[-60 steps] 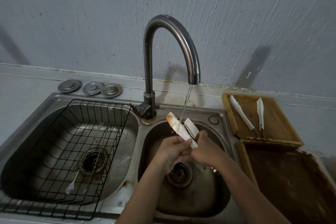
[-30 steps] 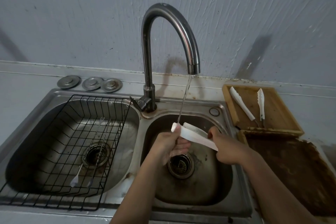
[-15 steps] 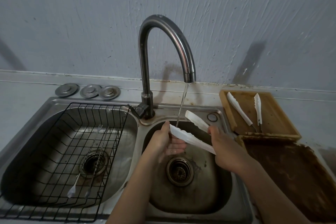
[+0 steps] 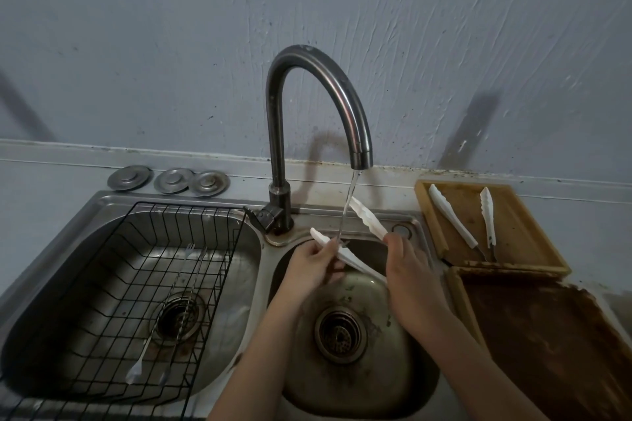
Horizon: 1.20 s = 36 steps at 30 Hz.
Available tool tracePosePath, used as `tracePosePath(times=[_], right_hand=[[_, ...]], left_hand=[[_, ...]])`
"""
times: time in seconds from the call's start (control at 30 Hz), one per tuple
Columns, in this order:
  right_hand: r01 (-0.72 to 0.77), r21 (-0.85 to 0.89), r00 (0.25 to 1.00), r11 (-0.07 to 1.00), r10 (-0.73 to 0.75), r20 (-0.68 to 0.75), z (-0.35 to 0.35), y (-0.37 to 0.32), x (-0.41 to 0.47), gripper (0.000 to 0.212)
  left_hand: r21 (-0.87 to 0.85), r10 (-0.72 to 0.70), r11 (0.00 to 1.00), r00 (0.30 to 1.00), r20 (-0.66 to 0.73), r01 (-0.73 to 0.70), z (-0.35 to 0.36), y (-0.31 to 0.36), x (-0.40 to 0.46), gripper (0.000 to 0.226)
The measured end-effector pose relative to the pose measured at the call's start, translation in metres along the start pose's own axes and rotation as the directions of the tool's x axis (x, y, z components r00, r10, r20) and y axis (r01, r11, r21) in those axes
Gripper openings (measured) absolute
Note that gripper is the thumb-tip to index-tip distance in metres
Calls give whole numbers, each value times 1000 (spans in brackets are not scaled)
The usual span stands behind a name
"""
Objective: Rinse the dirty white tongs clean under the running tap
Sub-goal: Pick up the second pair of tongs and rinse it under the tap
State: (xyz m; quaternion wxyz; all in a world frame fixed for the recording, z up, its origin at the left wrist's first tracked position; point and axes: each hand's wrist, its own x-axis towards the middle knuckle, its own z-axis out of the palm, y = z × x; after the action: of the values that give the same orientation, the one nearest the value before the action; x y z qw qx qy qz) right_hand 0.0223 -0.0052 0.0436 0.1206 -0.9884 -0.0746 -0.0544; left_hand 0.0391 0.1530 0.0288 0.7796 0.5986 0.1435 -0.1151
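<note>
The white tongs (image 4: 367,218) are spread in a V over the right sink basin (image 4: 403,386). My right hand (image 4: 408,272) grips their hinge end, with the upper arm pointing up and left past the thumb. My left hand (image 4: 313,267) pinches the lower arm near its tip. A thin stream of water falls from the spout of the curved steel tap (image 4: 345,106), passes the upper arm's tip and lands on the lower arm just above my left fingers.
A black wire rack (image 4: 113,290) fills the left basin with two thin utensils (image 4: 150,349) in it. Three metal plugs (image 4: 169,179) lie behind it. A wooden tray (image 4: 533,236) at right holds another white tongs (image 4: 485,215); a stained tray (image 4: 554,338) sits nearer.
The tongs went from upright with a brown-stained tip to lying across the basin and spread wider. My left hand slid up along the lower arm under the stream.
</note>
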Motion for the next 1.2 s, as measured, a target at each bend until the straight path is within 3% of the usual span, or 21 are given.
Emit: tracePosePath(times=[0.1,0.2,0.33,0.43,0.6,0.77,0.83,0.93,1.03,1.13,1.2], right_hand=[[-11,117,998,993,5,55,4,4,-3,70],[-131,364,987,922,87,135,1,8,-8,84],[-190,479,982,857,160,104,0,11,-11,64],[-221,453,975,864,185,123,-3,14,-11,58],[-243,311,970,919,230,79,-3,17,-3,26],[-351,498,935,793,322,145,6,15,7,23],[-363,542,929,758,342,144,10,15,8,17],[-335,574,934,747,344,99,13,13,8,10],[-333,634,930,698,356,96,14,12,8,10],[-326,677,926,660,368,87,14,16,8,8],[-328,679,922,657,379,78,13,19,8,13]], left_hand=[[-55,-30,998,999,-28,28,-1,-3,-1,4],[-28,-25,999,993,-113,22,-2,-5,0,21],[-94,-62,994,995,-82,54,2,-1,-5,11],[-75,-61,996,994,-94,54,-1,2,-5,23],[175,50,984,984,-170,-20,-8,-1,0,27],[336,199,936,945,-261,-105,-5,-7,8,21],[306,232,942,924,-304,-136,-1,-4,6,17],[270,265,947,897,-353,-173,9,1,1,29],[380,341,903,873,-347,-202,14,0,-1,30],[443,382,867,874,-300,-227,8,2,3,12],[473,366,855,893,-261,-212,5,2,5,23]])
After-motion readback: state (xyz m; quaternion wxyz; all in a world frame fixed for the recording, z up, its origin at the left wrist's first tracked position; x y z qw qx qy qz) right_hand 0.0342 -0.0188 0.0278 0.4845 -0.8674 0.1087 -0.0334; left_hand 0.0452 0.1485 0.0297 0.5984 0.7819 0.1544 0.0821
